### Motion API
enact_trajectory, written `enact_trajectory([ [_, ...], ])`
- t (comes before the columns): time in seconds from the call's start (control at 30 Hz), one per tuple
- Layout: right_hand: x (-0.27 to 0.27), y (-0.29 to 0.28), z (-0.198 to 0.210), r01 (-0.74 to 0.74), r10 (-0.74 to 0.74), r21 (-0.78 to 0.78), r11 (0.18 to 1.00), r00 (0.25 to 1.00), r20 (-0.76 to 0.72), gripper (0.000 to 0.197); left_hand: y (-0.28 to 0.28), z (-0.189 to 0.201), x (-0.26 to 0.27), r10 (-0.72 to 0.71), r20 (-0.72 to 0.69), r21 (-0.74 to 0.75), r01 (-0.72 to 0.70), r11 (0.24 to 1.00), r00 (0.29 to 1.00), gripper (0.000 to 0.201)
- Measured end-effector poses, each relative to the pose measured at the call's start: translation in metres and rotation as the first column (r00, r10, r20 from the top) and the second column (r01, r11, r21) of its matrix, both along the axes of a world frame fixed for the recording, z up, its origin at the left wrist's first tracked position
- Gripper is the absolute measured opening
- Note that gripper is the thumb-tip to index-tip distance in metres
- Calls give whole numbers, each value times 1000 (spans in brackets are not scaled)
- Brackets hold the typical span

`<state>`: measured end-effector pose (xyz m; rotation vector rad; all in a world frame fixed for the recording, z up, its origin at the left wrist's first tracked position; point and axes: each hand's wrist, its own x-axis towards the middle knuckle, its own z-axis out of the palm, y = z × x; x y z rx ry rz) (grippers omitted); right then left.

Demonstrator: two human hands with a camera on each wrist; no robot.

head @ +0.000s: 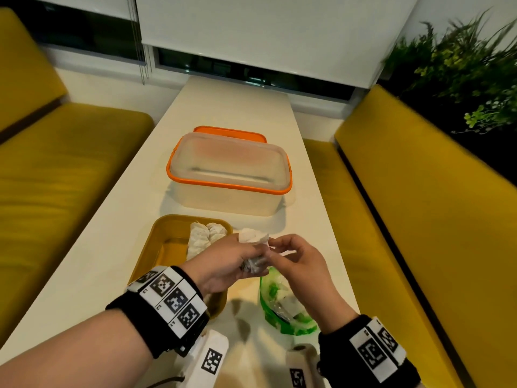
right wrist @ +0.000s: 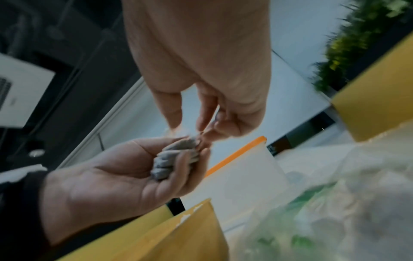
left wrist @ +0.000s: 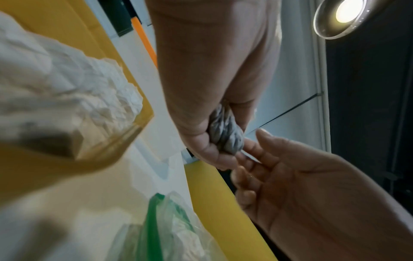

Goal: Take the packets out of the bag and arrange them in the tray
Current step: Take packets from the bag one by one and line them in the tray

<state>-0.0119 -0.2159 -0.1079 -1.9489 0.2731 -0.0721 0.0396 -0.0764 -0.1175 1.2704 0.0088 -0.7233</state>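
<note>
My left hand (head: 246,260) grips a crumpled grey-white packet (head: 255,244) just right of the yellow tray (head: 156,247), above the table. My right hand (head: 277,249) pinches the packet's thin end between thumb and fingers. The left wrist view shows the packet (left wrist: 225,134) bunched in the left hand's fingers (left wrist: 201,148), with the right hand (left wrist: 252,150) touching it from below. Two white packets (head: 205,236) lie in the tray's far right part. The clear-and-green plastic bag (head: 279,306) lies on the table under my right wrist, with white packets inside.
A clear container with an orange rim (head: 229,169) stands beyond the tray, its orange lid (head: 229,131) behind it. Yellow benches (head: 419,219) flank the narrow white table (head: 106,247). Plants (head: 461,74) fill the back right corner.
</note>
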Motion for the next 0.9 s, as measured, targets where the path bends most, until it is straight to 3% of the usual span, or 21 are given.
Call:
enact_trajectory([
  [0.1, 7, 2, 7, -63, 91, -288, 956, 992, 86, 30, 8, 4, -2, -69, 87, 111, 60, 992, 994, 15],
  [0.27, 23, 27, 12, -182, 334, -607, 773, 931, 146, 21, 34, 15, -1, -61, 142, 240, 25, 970, 988, 18],
  [0.43, 34, 57, 22, -250, 435, -647, 721, 889, 141, 14, 90, 19, 4, 61, 121, 251, -90, 964, 991, 19],
  [0.6, 40, 84, 14, -418, 507, -606, 677, 861, -28, 9, 128, 9, -2, 179, 92, 260, -197, 945, 980, 12],
  [0.7, 42, 96, 2, -490, 548, -632, 600, 827, -121, 11, 141, 0, -4, 254, 41, 286, -255, 924, 966, 16],
  [0.8, 47, 105, -10, -552, 551, -633, 542, 802, -228, 12, 145, -5, -4, 256, 11, 328, -245, 912, 967, 12],
  [0.9, 52, 114, -20, -616, 532, -663, 425, 763, -368, 10, 141, -7, -1, 169, -25, 375, -147, 915, 985, 9],
])
